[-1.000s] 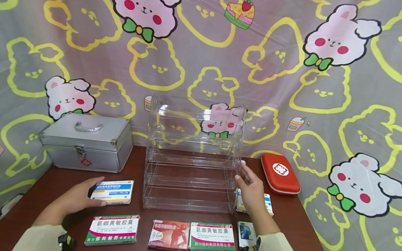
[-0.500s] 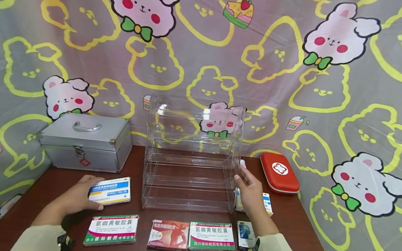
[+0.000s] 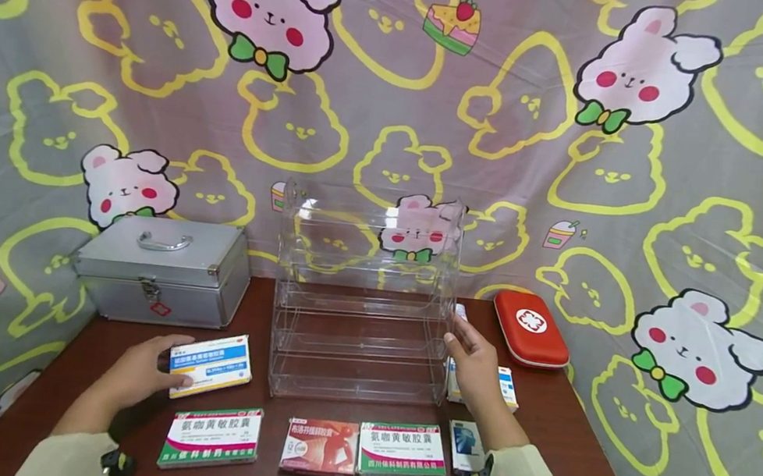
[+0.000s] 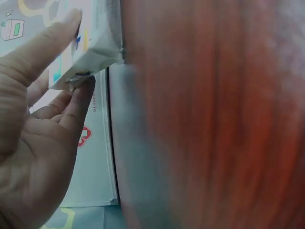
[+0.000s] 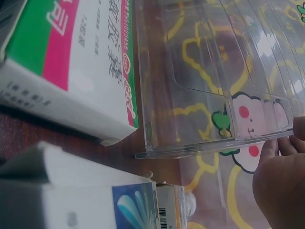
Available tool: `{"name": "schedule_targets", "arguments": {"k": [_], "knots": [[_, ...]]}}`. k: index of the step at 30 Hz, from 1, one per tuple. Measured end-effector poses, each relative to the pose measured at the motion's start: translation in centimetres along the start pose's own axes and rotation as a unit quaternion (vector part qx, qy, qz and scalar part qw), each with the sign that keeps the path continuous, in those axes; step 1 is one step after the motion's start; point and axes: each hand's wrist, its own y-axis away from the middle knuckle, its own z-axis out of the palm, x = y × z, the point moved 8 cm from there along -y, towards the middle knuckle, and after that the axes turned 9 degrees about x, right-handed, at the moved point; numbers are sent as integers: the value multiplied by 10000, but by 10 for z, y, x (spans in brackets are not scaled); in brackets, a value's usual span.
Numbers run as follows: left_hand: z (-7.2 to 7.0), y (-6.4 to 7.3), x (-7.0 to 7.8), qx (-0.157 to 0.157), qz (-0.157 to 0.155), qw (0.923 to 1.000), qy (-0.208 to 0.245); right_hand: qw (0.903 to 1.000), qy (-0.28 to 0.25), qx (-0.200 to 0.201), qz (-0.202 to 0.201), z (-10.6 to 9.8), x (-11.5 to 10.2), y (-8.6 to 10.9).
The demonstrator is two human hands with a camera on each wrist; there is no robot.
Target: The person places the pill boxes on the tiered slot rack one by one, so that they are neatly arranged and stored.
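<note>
My left hand [image 3: 143, 372] pinches a white-and-blue medicine box [image 3: 215, 364] by its left end, thumb in front and fingers behind. In the left wrist view the box [image 4: 102, 52] is tilted between thumb and fingers, in front of the silver case [image 4: 95, 176]. My right hand [image 3: 476, 367] holds the right side panel of a clear acrylic tiered rack [image 3: 358, 384], which stands upright at the middle of the table. In the right wrist view thumb and fingers lie on either side of the panel's edge [image 5: 228, 144].
Along the front lie two green-and-white medicine boxes [image 3: 210, 438] [image 3: 403, 451], a red box [image 3: 320, 447] and a small white-and-blue box [image 3: 467, 444]. Another white-and-blue box [image 3: 502, 385] lies behind my right forearm. A silver case [image 3: 164, 284] stands back left, a red zip case [image 3: 531, 328] back right.
My left hand has raised the medicine box and drawn it slightly nearer, its right end now tilted upward. My right hand has stayed at the rack's side.
</note>
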Motion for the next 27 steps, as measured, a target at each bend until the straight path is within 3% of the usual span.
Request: {"name": "schedule_targets", "arguments": {"k": [9,18,23,27], "knots": [[-19,1,1,-80,-175,9992,356,10000,-74,4,66,1,1,-1],[-40,7,5,307,-247,9958,827,9999,63,4,133,2,4,0],[-59,6,24,493,-295,9898,1304,9999,61,9,121,1,4,1],[-77,7,50,764,-69,9840,1606,9999,39,25,129,1,4,1]]}}
